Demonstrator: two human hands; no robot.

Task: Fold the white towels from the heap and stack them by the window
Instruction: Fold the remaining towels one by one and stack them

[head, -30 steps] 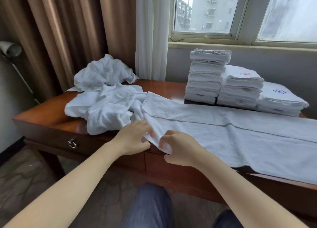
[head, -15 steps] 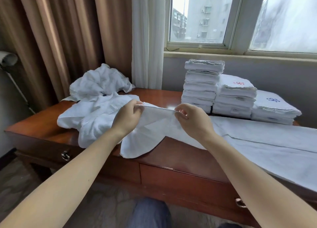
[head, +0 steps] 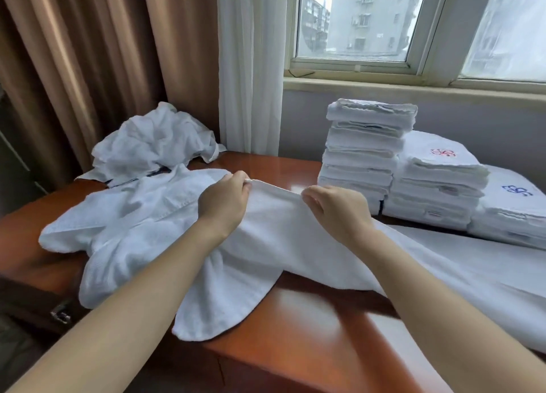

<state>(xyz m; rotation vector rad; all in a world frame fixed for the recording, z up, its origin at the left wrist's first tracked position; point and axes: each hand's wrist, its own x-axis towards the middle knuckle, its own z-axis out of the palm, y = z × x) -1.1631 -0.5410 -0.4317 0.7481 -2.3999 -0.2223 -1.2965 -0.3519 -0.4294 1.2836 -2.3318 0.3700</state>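
A long white towel (head: 295,244) lies across the wooden table (head: 310,342), its left end lifted. My left hand (head: 224,203) pinches one corner of that short edge and my right hand (head: 336,209) pinches the other, so the edge hangs taut between them above the table. Cloth sags below my hands over the front edge. The heap of unfolded white towels (head: 147,162) lies at the left. Three stacks of folded towels (head: 366,153) stand under the window.
The middle stack (head: 440,179) bears a red emblem, the right stack (head: 514,209) a blue one. Brown curtains (head: 88,67) and a white sheer curtain (head: 251,67) hang behind the heap. A drawer handle (head: 60,314) sits on the table's front left.
Both hands have lifted the towel's left end from the table's front edge and carried it up and away from me. The edge is now stretched between them.
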